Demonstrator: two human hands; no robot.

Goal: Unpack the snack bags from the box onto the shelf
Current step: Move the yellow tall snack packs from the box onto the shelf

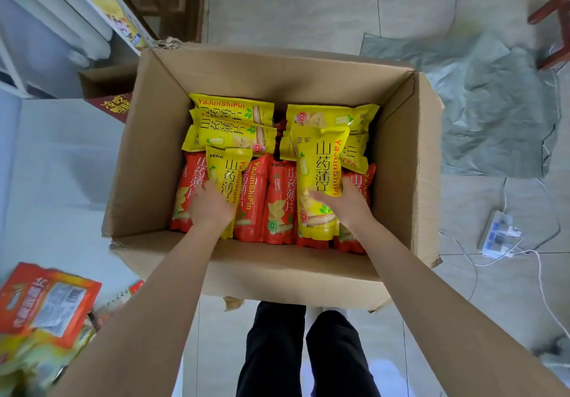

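Both hands down inside cardboard box (pixel 277 66), 1 bag each. Left hand (pixel 212 203) curls over edge of left yellow bag (pixel 229 177) and grips it; right hand (pixel 350 203) grips right yellow bag (pixel 319 168), thumb across front, fingers round its right edge. Both bags' long axes run near-to-far, straight out from the wrists, lying atop row of red bags (pixel 277 199) packed along near wall. More yellow bags (pixel 231 125) stacked crosswise at far end, long axis L-R. Box approx. full, so unpacking looks early. Shelf (pixel 92 11) lies up and to the left of box, some yellow packs already on it; left hand is nearer, right must cross over box. Box walls stand high round the bags, flaps splayed open, so judge a straight lift first, then swing left over left wall. Watch 2nd carton (pixel 108 82) between box and shelf. Loose bags (pixel 46 304) lie at near left, power strip (pixel 499 236) w/ cords on floor at right, away from route.
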